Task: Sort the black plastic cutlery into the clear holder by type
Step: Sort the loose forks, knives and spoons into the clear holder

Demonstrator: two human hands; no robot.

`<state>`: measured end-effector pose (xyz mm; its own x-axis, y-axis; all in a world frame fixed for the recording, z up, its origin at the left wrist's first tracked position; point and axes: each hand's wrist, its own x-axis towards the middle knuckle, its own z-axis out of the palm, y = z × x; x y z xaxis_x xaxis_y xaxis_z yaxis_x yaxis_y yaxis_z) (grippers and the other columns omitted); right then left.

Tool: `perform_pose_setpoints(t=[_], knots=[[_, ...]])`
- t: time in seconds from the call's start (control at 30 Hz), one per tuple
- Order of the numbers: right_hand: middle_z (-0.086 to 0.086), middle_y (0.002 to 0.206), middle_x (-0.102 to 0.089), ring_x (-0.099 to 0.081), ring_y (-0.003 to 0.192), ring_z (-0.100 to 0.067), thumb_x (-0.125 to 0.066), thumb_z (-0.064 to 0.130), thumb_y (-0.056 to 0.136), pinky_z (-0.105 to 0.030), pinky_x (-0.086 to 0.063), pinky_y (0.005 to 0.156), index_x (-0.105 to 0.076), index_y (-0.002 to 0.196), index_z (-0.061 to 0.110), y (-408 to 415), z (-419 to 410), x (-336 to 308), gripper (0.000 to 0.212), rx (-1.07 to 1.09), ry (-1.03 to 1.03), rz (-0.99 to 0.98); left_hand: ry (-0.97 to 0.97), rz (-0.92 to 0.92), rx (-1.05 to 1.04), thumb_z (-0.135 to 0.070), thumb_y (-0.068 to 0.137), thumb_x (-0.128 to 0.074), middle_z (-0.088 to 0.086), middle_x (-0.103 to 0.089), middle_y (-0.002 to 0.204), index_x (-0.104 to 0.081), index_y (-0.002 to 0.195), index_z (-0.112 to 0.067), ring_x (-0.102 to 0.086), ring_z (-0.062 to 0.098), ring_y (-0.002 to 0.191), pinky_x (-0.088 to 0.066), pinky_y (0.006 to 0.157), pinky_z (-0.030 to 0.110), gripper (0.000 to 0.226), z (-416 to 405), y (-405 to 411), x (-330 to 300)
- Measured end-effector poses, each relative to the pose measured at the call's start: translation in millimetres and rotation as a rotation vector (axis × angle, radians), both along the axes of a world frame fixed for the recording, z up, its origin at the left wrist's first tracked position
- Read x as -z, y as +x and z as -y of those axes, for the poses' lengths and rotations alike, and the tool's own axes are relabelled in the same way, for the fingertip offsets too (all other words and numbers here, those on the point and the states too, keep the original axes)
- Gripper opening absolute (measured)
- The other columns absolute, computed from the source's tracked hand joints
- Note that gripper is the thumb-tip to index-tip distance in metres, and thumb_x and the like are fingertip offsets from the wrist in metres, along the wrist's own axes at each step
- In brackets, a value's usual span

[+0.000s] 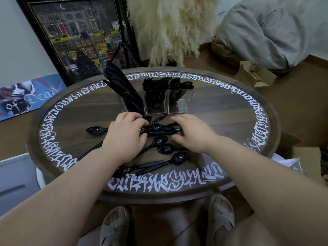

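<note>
A clear three-compartment holder [180, 105] stands at the middle of the round table [74, 110]. Its left compartment holds black knives [120, 82], the middle one forks [154, 86], the right one spoons [182, 85]. Loose black spoons lie in front of it: a small bunch [159, 129] between my hands, one [96, 130] to the left, and several [165, 148] nearer me. My left hand [126, 137] has its fingers curled on the left end of the bunch. My right hand [191, 134] hovers over the bunch's right end with fingers extended and relaxed.
The dark wooden table carries a ring of white lettering. Behind it lean a framed picture [78, 36] and pampas grass [170, 27]. A grey cushion [273, 32] and cardboard pieces [255, 75] lie on the floor to the right. My sandalled feet [220, 219] show below the table edge.
</note>
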<state>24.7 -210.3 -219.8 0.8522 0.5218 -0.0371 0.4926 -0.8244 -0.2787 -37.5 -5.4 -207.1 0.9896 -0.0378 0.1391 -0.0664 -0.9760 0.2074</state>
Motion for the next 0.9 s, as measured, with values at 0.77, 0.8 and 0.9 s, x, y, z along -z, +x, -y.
perform_pose_setpoints(t=[0.77,0.8,0.9], knots=[[0.004,0.087,-0.06,-0.059,0.088,-0.018,-0.069,0.031,0.085,-0.024,-0.038,0.069,-0.068,0.103,0.014,6,31,1,0.024,0.265,0.103,-0.134,0.152,-0.268,-0.008,-0.044,0.094,-0.046,-0.005,-0.024,0.155,-0.038,0.142,-0.031,-0.01,0.022,0.144,-0.025,0.11,0.049,0.051,6,5,3],[0.005,0.083,-0.059,-0.058,0.084,-0.016,-0.07,0.029,0.085,-0.024,-0.039,0.067,-0.068,0.1,0.015,5,31,0,0.021,0.269,0.156,-0.154,0.145,-0.252,-0.001,-0.044,0.094,-0.047,-0.005,-0.025,0.155,-0.039,0.141,-0.03,-0.01,0.022,0.143,-0.026,0.11,0.049,0.05,9,6,3],[0.008,0.072,-0.058,-0.055,0.07,-0.012,-0.07,0.018,0.085,-0.023,-0.042,0.061,-0.067,0.089,0.019,3,30,-5,0.006,0.276,0.349,-0.225,0.13,-0.209,0.009,-0.043,0.093,-0.048,-0.005,-0.027,0.153,-0.041,0.14,-0.029,-0.013,0.021,0.142,-0.027,0.109,0.048,0.049,16,9,4]])
